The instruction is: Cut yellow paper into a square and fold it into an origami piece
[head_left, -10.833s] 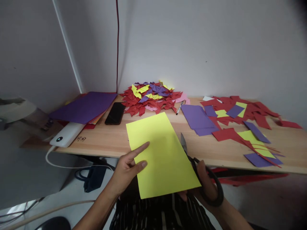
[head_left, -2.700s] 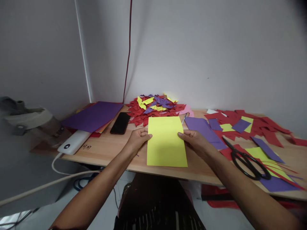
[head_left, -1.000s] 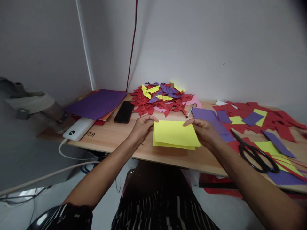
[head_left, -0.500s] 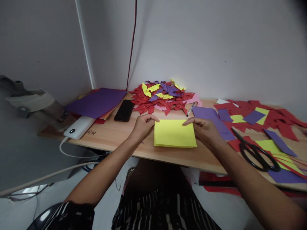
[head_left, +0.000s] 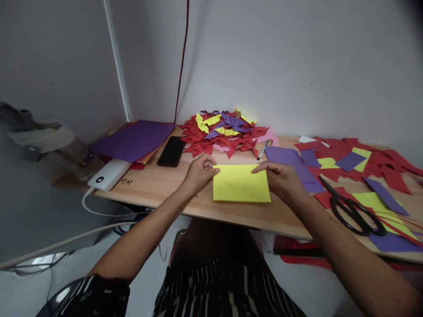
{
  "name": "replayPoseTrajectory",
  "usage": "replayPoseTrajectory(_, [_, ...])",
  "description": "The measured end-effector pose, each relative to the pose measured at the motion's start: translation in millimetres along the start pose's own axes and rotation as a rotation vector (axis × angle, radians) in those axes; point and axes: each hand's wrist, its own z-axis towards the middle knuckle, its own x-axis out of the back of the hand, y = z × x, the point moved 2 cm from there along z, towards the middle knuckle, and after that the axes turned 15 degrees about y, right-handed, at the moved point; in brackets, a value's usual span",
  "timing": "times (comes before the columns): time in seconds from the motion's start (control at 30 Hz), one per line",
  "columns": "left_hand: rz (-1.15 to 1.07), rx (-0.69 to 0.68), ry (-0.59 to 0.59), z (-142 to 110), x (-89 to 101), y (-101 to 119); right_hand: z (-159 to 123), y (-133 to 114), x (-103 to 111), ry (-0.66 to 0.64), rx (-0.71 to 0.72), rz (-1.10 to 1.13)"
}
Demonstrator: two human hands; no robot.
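Note:
A folded sheet of yellow paper (head_left: 242, 185) is held up over the front of the wooden table, its lower edges nearly lined up. My left hand (head_left: 200, 171) pinches its upper left corner, thumb in front and fingers curled. At the upper right corner my right hand (head_left: 279, 176) grips the sheet, with the thumb lying on the near face. Beyond the sheet rises a heap of folded paper shapes (head_left: 226, 132) in red, purple, yellow and pink. Purple sheets (head_left: 291, 163) lie just past my right hand.
Black-handled scissors (head_left: 353, 211) rest at the right among red, yellow and purple paper pieces (head_left: 373, 163). A pen (head_left: 263, 150) lies near the heap. Left of it are a black phone (head_left: 171, 151), a purple sheet stack (head_left: 135, 138) and a white power bank (head_left: 109, 175) with a cable.
The lower edges of the yellow paper have come closer together. My left fingers have shifted and curled at its corner; my right hand stays about where it was.

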Motion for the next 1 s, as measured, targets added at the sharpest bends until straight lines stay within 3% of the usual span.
replayPoseTrajectory(0.27, [-0.027, 0.040, -0.004, 0, 1.3, -1, -1, 0, -1, -0.006, 0.136, -0.088])
replayPoseTrajectory(0.43, [-0.025, 0.004, -0.019, 0, 2.8, 2, 2, -5, 4, -0.069, 0.013, -0.021])
replayPoseTrajectory(0.53, [-0.019, -0.011, -0.049, -1, 0.9, 5, 8, -15, 9, -0.045, -0.026, 0.047])
replayPoseTrajectory(0.67, [-0.001, -0.022, -0.165, -6, -9.2, 13, 12, -40, 0, -0.109, 0.113, -0.204])
replayPoseTrajectory(0.77, [0.008, -0.054, -0.229, -8, -16.9, 24, 12, -51, -16, -0.257, 0.270, -0.453])
replayPoseTrajectory(1.0, [0.017, -0.036, -0.339, 1, -27.1, 33, 21, -36, -25, -0.423, 0.400, -0.612])
